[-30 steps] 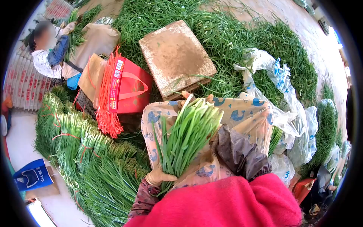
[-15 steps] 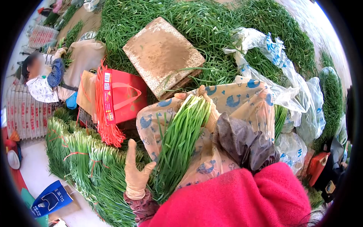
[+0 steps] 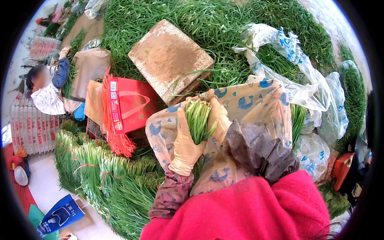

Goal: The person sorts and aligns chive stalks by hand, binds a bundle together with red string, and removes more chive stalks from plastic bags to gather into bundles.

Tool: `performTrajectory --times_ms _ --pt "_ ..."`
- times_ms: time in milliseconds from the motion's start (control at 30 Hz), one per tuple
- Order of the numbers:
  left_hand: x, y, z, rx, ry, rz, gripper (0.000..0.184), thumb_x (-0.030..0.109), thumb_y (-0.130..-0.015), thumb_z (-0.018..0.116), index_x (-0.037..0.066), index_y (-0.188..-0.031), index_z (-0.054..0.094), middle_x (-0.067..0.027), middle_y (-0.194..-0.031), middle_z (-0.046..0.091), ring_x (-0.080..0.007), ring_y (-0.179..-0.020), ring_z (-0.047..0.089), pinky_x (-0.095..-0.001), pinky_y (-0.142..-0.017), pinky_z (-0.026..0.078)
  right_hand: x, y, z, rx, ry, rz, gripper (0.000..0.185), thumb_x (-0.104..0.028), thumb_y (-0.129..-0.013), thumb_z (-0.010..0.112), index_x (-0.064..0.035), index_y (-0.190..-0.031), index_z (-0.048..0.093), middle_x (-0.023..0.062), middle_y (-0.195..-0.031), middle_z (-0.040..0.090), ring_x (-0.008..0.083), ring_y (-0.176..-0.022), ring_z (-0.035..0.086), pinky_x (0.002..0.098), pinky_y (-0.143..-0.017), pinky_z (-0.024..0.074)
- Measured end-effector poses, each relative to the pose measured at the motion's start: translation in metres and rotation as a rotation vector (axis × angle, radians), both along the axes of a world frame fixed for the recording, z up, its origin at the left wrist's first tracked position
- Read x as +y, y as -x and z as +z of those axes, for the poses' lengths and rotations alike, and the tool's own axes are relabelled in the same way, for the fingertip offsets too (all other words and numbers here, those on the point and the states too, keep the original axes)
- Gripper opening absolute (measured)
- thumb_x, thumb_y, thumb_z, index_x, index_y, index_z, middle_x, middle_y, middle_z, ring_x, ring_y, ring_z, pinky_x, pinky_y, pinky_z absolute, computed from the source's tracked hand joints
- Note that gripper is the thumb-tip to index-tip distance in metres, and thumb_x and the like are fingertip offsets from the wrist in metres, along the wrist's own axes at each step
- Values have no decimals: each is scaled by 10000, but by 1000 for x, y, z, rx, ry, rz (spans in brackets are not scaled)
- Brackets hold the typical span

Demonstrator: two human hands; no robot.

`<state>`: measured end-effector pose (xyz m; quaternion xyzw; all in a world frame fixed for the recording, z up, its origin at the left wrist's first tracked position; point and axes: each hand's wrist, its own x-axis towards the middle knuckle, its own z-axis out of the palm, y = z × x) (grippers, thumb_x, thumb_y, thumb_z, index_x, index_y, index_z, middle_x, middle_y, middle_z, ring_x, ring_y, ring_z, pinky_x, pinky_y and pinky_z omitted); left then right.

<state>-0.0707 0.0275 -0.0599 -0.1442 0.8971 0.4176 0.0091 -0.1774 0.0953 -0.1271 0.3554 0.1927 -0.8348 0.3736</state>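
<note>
A bunch of green garlic chives (image 3: 198, 118) is held over my lap, its pale cut ends pointing away from me. My gloved left hand (image 3: 187, 146) wraps its near left side, thumb up along the stems. On the bunch's right side, my gloved right hand (image 3: 218, 118) grips it near the cut ends. Below both hands a patterned plastic apron (image 3: 248, 100) covers my lap. The lower leaves are mostly hidden behind my left hand and forearm.
Loose chives (image 3: 180, 12) lie heaped ahead, around a dirty board (image 3: 172, 60). Left are a red bag (image 3: 136, 104), red ties (image 3: 110, 116) and tied bunches (image 3: 100, 176). Clear plastic bags (image 3: 312, 88) lie right. Another person (image 3: 48, 96) sits at far left.
My left hand has moved from open beside the leaves up and right, closing around the bunch. My right hand still holds it. The other person's arm has shifted.
</note>
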Motion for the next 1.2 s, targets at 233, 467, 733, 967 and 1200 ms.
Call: performTrajectory --times_ms 233,467,733,967,1200 --pt "-19 -3 -8 19 -495 211 1022 -28 -712 707 63 -1512 78 -94 -1297 544 -165 -1109 573 -286 -947 453 37 4 42 65 524 73 797 -680 -913 282 -44 -1381 391 159 -1301 517 303 -1218 475 449 -1086 330" --pt "-11 0 2 -36 -410 264 1026 10 -684 747 67 -1507 137 -89 -1268 557 -164 -1116 563 -288 -952 448 33 0 33 691 41 364 704 -178 -877 674 -82 -1456 286 83 -1182 588 210 -1155 532 362 -1067 349" --pt "-9 -6 -2 42 -654 150 963 181 -747 772 53 -1498 183 -91 -1331 494 -181 -1187 504 -299 -981 415 14 9 48 530 -11 278 416 25 -798 689 0 -1182 532 107 -1089 631 192 -962 637 316 -856 529" --pt "-8 -1 -13 234 -624 327 346 216 -869 700 8 -1136 626 -162 -1319 508 -226 -1217 473 -337 -1014 377 11 20 56 598 -92 253 250 -1 -818 675 -9 -1051 584 92 -989 655 172 -914 644 283 -786 543" --pt "-27 15 -2 261 -79 28 148 128 -740 745 55 -840 663 -194 -1346 493 -383 -1278 415 -431 -1077 308 27 202 147 1488 -977 44 389 -184 -799 705 -51 -1147 593 59 -974 672 197 -878 646 278 -755 518"
